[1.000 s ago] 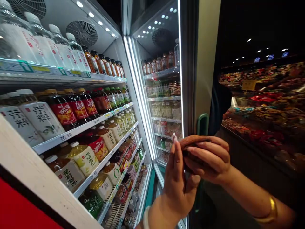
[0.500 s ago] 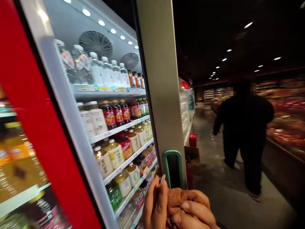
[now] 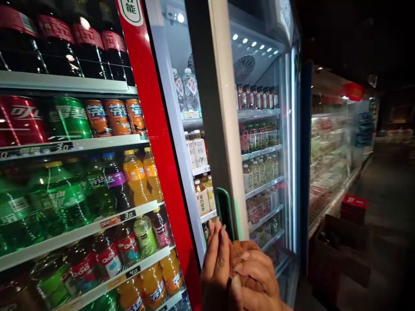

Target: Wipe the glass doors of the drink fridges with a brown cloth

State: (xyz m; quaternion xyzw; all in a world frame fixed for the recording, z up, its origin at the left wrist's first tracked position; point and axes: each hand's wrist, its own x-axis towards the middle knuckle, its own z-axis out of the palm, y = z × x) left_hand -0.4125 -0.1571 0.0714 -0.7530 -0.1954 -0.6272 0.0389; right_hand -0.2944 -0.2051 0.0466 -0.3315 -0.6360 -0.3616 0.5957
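My left hand (image 3: 214, 259) is at the bottom centre, its fingers pointing up and pressed together below the green recessed handle (image 3: 227, 211) of a cooler door. Against it, my right hand (image 3: 261, 274) has its fingers curled round a brown wrinkled item (image 3: 239, 252). The item lies between the two hands and is partly hidden by fingers. The glass door (image 3: 223, 108), with a dark and beige frame, stands partly open; bottles show in the gap and through the glass.
On the left, behind a red frame (image 3: 162, 142), stand shelves (image 3: 106, 229) of soda bottles and cans. To the right are an open chilled case (image 3: 330, 164), a cardboard box (image 3: 343, 246) and a red box (image 3: 354, 209) beside a dark aisle.
The view has turned left and shows more of the soda shelves. The gap beside the door is narrower. The person in black has left view. Both hands remain together near the handle.
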